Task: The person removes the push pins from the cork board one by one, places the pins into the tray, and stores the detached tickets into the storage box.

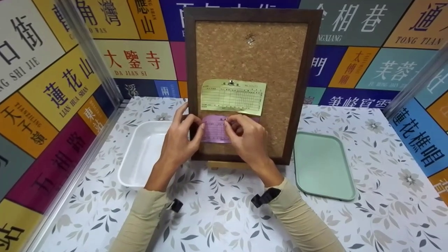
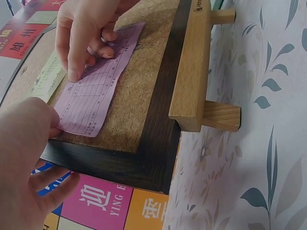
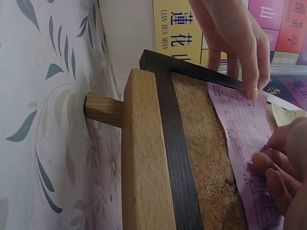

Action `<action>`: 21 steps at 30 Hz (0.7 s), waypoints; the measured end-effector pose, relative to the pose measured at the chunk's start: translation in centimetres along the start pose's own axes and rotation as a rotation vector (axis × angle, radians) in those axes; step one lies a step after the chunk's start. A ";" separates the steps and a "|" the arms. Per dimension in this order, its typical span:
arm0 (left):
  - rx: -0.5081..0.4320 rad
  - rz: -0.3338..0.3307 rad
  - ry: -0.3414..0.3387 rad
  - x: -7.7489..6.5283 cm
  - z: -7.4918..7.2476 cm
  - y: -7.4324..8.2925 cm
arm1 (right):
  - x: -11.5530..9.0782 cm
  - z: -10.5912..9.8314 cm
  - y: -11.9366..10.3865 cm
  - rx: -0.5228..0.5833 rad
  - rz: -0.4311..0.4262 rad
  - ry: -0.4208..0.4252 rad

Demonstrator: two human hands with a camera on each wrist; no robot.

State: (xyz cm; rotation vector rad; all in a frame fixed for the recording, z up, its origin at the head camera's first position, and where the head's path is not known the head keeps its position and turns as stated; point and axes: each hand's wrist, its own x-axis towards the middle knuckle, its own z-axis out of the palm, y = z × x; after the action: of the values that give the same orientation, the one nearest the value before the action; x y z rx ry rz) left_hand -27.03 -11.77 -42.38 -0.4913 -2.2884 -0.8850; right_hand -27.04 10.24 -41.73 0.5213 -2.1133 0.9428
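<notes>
A pink printed slip [image 1: 215, 129] lies against the lower part of a dark-framed cork board [image 1: 283, 87]. My left hand [image 1: 182, 134] pinches the slip's left edge with thumb and index finger, the other fingers reaching round the frame's side. My right hand [image 1: 250, 136] is at the slip's upper middle, thumb and index fingertips close together on its face and the other fingers curled. I cannot tell whether something small sits between those fingertips. Just above, a yellow-green printed slip [image 1: 232, 98] hangs from a small clear pin [image 1: 231, 82] at its top edge.
More clear pins [image 1: 250, 39] cluster near the board's top. A wooden stand [image 3: 144, 153] supports the board from below. To the left stands a white tray [image 1: 127, 168], partly behind my left hand; a green tray [image 1: 323, 164] lies right. Sign-covered panels [image 1: 140, 59] surround the floral tabletop.
</notes>
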 end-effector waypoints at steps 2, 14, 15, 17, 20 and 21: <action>-0.001 -0.002 0.000 0.0 0.0 0.0 | 0.0 0.0 0.0 0.018 -0.001 0.000; -0.037 -0.017 0.005 0.0 -0.1 0.2 | 0.4 -0.5 0.0 0.204 -0.015 0.033; -0.041 -0.024 0.002 0.0 -0.2 0.2 | 0.5 -0.6 0.0 0.214 -0.014 0.034; -0.055 -0.033 -0.002 0.0 -0.2 0.2 | 0.5 -0.7 0.0 0.219 -0.013 0.038; -0.074 -0.046 -0.002 0.1 -0.3 0.2 | 0.6 -0.9 0.0 0.224 -0.015 0.039; -0.079 -0.048 0.000 0.1 -0.4 0.2 | 0.6 -0.9 0.0 0.225 -0.015 0.039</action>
State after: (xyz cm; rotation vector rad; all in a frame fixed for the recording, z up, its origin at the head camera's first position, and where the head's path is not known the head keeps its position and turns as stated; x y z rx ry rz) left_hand -26.83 -11.84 -42.00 -0.4725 -2.2808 -1.0014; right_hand -26.98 10.89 -40.87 0.6250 -1.9766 1.1807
